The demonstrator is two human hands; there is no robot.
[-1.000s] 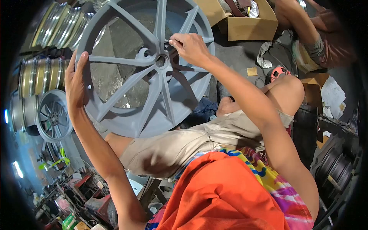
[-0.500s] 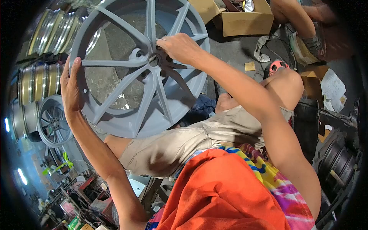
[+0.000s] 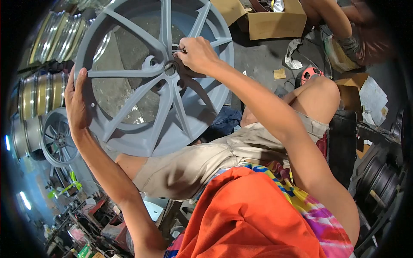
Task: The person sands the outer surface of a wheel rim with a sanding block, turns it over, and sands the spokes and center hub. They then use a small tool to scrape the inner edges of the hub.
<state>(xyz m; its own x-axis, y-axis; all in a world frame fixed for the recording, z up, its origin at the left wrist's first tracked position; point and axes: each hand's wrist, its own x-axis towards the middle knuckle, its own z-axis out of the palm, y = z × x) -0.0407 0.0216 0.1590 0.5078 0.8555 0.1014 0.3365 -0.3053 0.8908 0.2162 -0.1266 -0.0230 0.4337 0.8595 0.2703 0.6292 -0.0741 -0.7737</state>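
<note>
A large grey wheel rim [image 3: 165,101] with several slim spokes leans tilted in front of me, its lower edge by my shorts. My left hand [image 3: 77,101] grips its outer edge at the left, thumb on the near face and fingers behind. Over the hub, just right of the centre hole, my right hand [image 3: 198,55] is closed in a pinch beside a bolt hole. Something small and dark shows at its fingertips, too small to name.
Several shiny rims [image 3: 58,36] are stacked at the left, with another grey rim [image 3: 60,136] below them. A cardboard box [image 3: 277,26] stands at the top. Another person's arm [image 3: 329,17] shows at the upper right. Cluttered tools [image 3: 97,215] lie lower left.
The wheel rim and my left hand have shifted slightly left. My right hand has turned a little at the hub, its fingers more curled, and the small dark thing now shows.
</note>
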